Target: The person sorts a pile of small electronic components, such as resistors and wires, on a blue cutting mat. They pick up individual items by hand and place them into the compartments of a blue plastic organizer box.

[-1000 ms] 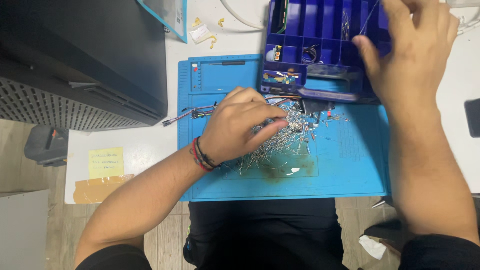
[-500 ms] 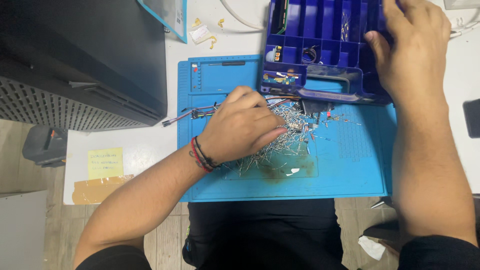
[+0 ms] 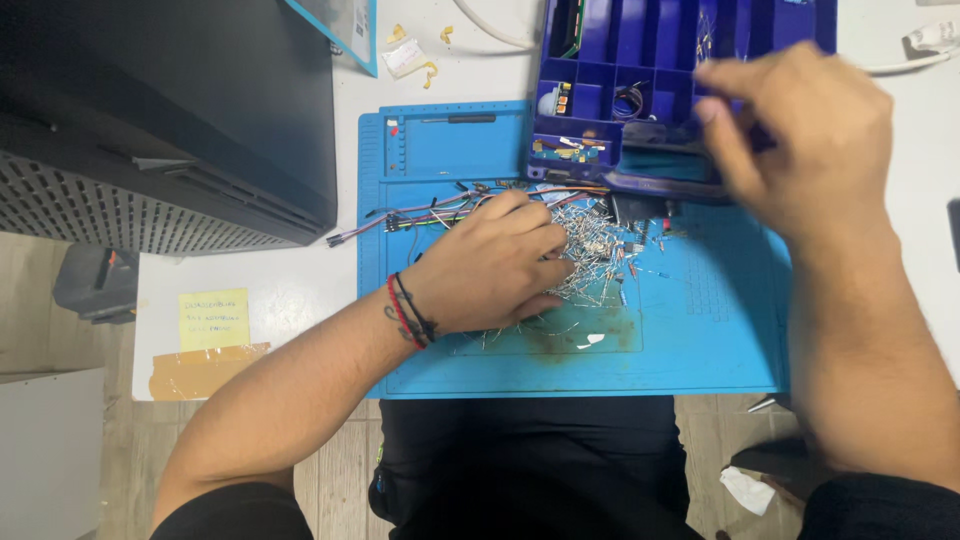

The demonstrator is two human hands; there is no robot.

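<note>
While a black machine fills the left, the left hand lies palm-down on a heap of loose wire-legged components on the blue mat, fingers curled together over it. Further right, the blurred right hand hovers over the dark blue compartment box, fingers loosely apart, holding nothing visible.

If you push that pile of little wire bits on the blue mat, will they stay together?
Probably not. The pile of thin metal-legged parts lies loose, so it would likely scatter. They look light and bendy. The left hand rests on them.
</note>
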